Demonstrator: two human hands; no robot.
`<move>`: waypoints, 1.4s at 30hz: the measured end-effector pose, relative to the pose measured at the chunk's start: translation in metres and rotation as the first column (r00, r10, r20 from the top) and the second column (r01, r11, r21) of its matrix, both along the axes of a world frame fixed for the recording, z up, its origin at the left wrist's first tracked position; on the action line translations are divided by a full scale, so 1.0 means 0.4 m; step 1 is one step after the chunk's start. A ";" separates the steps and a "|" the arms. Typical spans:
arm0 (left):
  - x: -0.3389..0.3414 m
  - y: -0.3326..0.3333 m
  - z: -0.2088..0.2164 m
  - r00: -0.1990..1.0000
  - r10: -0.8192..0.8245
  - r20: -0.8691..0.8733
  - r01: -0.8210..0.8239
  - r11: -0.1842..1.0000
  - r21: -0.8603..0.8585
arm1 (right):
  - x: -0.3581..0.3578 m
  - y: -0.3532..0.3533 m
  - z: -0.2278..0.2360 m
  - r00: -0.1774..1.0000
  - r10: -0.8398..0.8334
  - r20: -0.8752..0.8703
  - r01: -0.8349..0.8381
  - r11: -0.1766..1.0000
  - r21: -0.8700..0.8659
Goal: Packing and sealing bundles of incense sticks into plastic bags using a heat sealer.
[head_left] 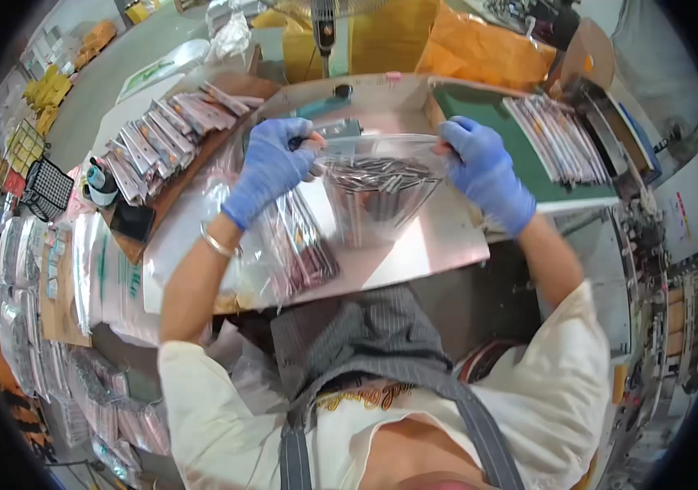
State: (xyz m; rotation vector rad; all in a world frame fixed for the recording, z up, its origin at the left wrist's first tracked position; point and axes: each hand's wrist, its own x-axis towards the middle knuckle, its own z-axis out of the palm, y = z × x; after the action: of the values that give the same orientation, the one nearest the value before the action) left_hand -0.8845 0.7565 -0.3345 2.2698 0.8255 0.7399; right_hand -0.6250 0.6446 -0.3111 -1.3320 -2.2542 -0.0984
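Between my hands hangs a clear plastic bag [365,214] holding a bunch of slim dark sticks, perhaps pens or pencils; their exact kind is hard to make out. My left hand [277,160], in a blue glove with bare fingertips, pinches the bag's top left corner. At the top right corner, my right hand [483,167], gloved the same way, is closed on the bag's edge. The top edge stretches taut between them. Beside the bag, below my left hand, a clear packet of dark slim items [298,245] lies on the white table [447,245].
Rows of slim packets [171,139] lie on a brown board at left, near a dark bottle [101,186]. More packets [557,139] rest on a green surface [475,106] at right. A fan [326,33] stands beyond the table, before orange bags [483,49].
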 end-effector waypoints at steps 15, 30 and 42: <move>0.245 0.044 -0.376 0.682 0.306 0.664 0.193 0.801 -0.567 | -0.078 0.488 -0.187 0.945 -0.099 -0.311 0.159 0.972 0.172; -0.013 0.361 -0.642 0.810 0.429 0.400 0.103 0.568 -0.817 | -0.044 0.770 -0.542 0.085 -0.391 -0.916 -0.028 0.918 -0.395; -0.014 0.313 -0.589 0.806 0.489 0.333 0.022 0.538 -0.843 | -0.060 0.787 -0.621 0.022 -0.158 -0.987 -0.009 0.987 -0.159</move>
State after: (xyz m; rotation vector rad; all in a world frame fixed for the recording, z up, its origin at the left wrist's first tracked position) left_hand -0.8899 0.8816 -0.5702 1.0089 0.9458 0.8248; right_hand -0.6488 0.9592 -0.5596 -0.9554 -0.8556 0.7767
